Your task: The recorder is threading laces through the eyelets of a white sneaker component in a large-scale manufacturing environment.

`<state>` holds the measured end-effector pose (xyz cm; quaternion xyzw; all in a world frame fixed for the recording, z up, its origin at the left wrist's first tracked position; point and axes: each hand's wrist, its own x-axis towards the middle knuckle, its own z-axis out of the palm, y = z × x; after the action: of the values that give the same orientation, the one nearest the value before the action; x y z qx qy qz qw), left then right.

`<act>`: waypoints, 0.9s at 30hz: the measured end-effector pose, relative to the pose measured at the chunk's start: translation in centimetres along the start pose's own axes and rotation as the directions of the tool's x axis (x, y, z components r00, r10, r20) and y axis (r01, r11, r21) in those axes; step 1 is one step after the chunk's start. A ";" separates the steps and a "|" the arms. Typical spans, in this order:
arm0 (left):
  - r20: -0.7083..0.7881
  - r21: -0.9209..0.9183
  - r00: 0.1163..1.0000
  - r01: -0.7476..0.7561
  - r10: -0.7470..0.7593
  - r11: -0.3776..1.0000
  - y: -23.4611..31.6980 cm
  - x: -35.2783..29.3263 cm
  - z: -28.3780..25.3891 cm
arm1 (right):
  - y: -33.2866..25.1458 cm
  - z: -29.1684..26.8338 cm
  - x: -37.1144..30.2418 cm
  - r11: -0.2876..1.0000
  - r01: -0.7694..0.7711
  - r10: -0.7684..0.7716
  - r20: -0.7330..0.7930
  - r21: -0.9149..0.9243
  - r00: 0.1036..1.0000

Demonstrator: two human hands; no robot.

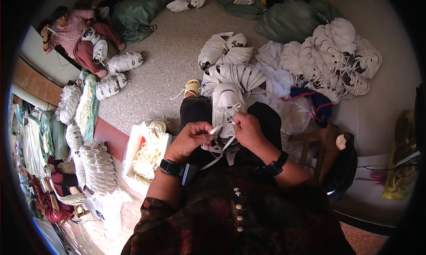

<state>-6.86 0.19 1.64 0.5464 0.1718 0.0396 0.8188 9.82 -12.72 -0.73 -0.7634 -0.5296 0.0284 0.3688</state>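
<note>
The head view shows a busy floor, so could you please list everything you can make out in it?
Shoe in work: one, white, on the lap
White lace: at least one, white, between the hands
Shoe pile: many shoes, white, right
Shoe rows: several, white, ahead and left
Box: one, white, left of the lap
Lace bundle: one, cream, in the box
Sacks: at least three, dark green, far side
Stool: one, brown, right
Co-worker: one, pink top, upper left
Second person: one, dark red clothing, lower left
Wristbands: two, black, wrists
Left hand: one, bare, at the lace
Right hand: one, bare, by the shoe
</note>
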 end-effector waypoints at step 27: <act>-0.216 -0.150 0.975 0.022 -0.055 0.988 -1.6 -0.3 -3.5 | 7.5 -0.9 3.4 0.840 -0.339 0.270 0.216 0.424 0.938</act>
<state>-8.43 2.54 -0.91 0.4735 0.2683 0.0963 0.8334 17.56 -11.63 -3.32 -0.7260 -0.4055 0.2660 0.4876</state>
